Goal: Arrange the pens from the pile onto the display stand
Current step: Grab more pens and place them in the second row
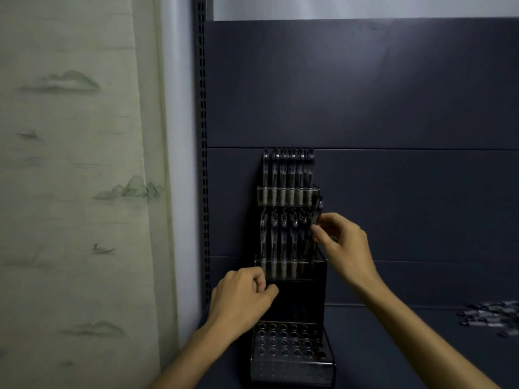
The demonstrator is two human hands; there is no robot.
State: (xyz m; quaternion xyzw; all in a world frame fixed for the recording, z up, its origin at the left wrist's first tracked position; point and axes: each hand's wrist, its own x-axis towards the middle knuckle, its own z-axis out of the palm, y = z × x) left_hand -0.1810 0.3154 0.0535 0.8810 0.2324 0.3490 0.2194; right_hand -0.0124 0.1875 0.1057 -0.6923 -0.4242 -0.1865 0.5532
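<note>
So the right hand is up at the right end of the display stand, thumb and fingers pinched together on a dark pen. That pen stands nearly upright, top tilted a bit to the right, its upper end sticking out above the fingers and its lower end going down toward the middle tier's end slot. Just left of that hand there's a row of pens already standing in the middle tier, and above the hand a full row in the top tier.

The left hand sits lower, against the stand's left edge, just below the middle tier. Fingers are curled in with the thumb against them; can't tell whether there's anything inside, lighting's pretty dim.

Below both hands is the bottom tier, a slanted panel of round holes. The pile of pens lies well off to the right of the right hand, down on the shelf surface.
</note>
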